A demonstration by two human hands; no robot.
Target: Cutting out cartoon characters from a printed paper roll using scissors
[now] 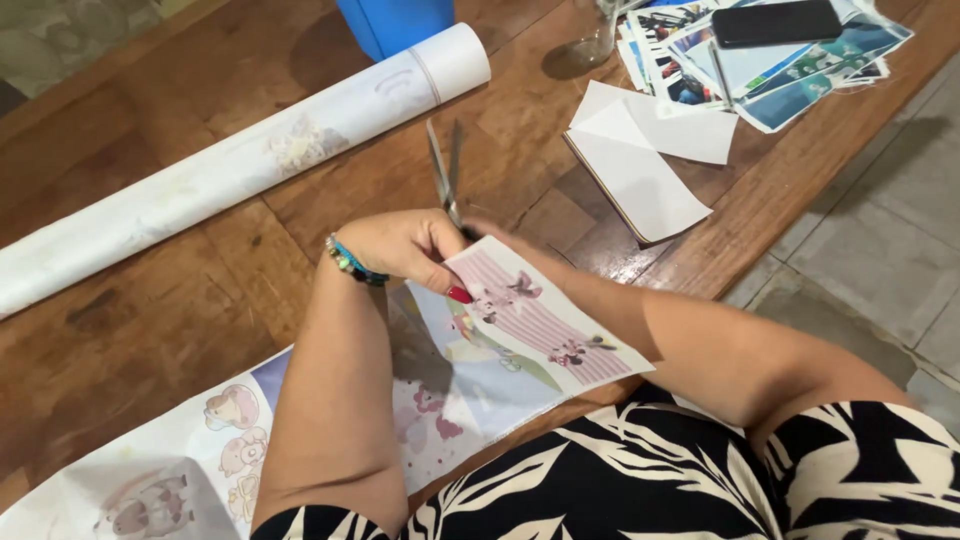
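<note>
Our left hand [405, 248] pinches a pink-striped printed sheet [540, 320]. The scissors [446, 170] point away, blades parted; our right hand's grip is hidden. A white roll [230, 165] lies beyond.

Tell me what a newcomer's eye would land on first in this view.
First, mid-frame, the left hand pinching a pink-striped cartoon sheet, with scissors pointing up just above it; the right hand is hidden behind the left, so its grip cannot be seen. Next, the long white paper roll lying diagonally across the wooden table at upper left, and the pile of printed pictures under a black phone at top right.
</note>
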